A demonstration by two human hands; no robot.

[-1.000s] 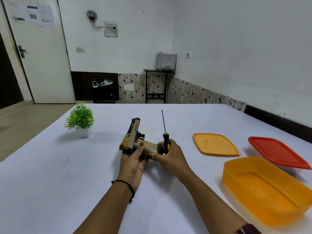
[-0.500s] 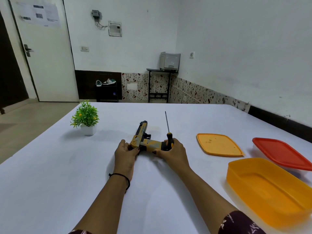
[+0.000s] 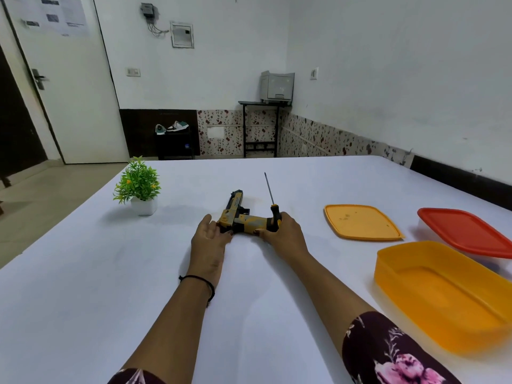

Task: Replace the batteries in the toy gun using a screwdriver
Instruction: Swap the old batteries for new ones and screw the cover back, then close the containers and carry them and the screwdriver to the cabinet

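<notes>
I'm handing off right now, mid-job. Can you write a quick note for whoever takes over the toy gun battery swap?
Left hand: open, fingers resting against the rear of the gun.
Right hand: grips the screwdriver by its handle, held against the gun's grip, shaft pointing away.
The gun lies on the table between the hands.
Done: nothing that shows. No batteries are in view, and the battery cover is hidden.
Left: unscrew the cover, swap the batteries, screw it shut.
</notes>
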